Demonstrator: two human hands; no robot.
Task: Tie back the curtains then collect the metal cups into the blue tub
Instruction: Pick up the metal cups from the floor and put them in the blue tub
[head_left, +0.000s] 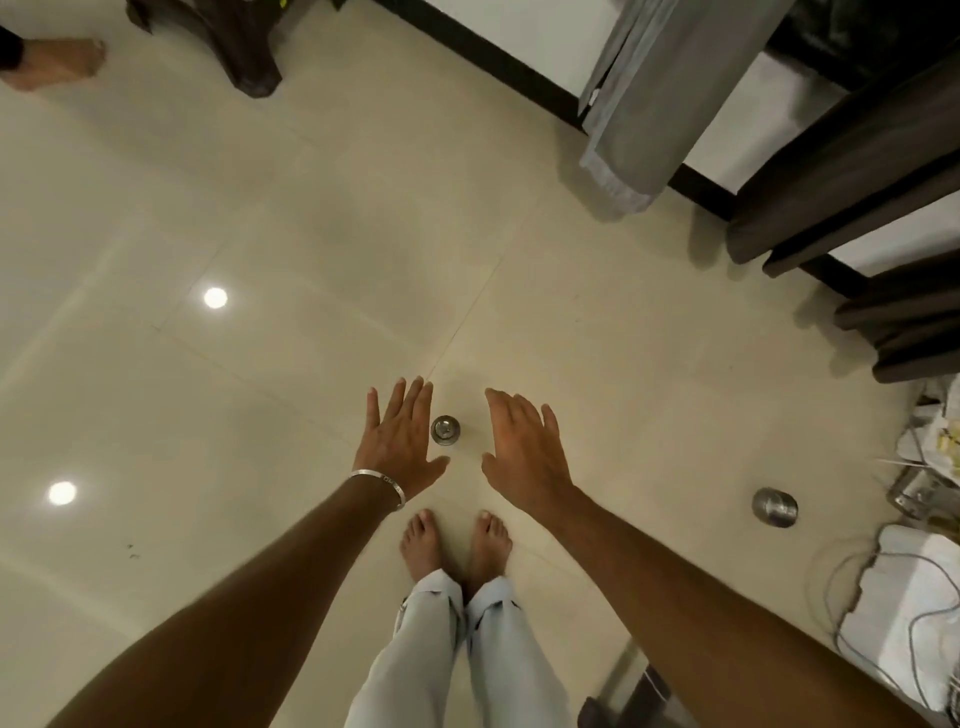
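Note:
A small metal cup (445, 430) stands upright on the cream tiled floor, just in front of my bare feet. My left hand (400, 441), with a silver bangle on the wrist, hovers flat to the cup's left, fingers spread. To the cup's right my right hand (524, 449) is held out the same way, empty. A second metal cup (774, 507) lies on its side at the right. A grey curtain (641, 98) and dark brown curtains (852, 171) hang loose along the wall at the upper right. No blue tub is in view.
A dark wooden furniture leg (244, 47) stands at the top left, with another person's bare foot (57, 65) beside it. White cloth, cables and clutter (914, 597) fill the right edge. A dark object (639, 696) sits at the bottom beside my right arm.

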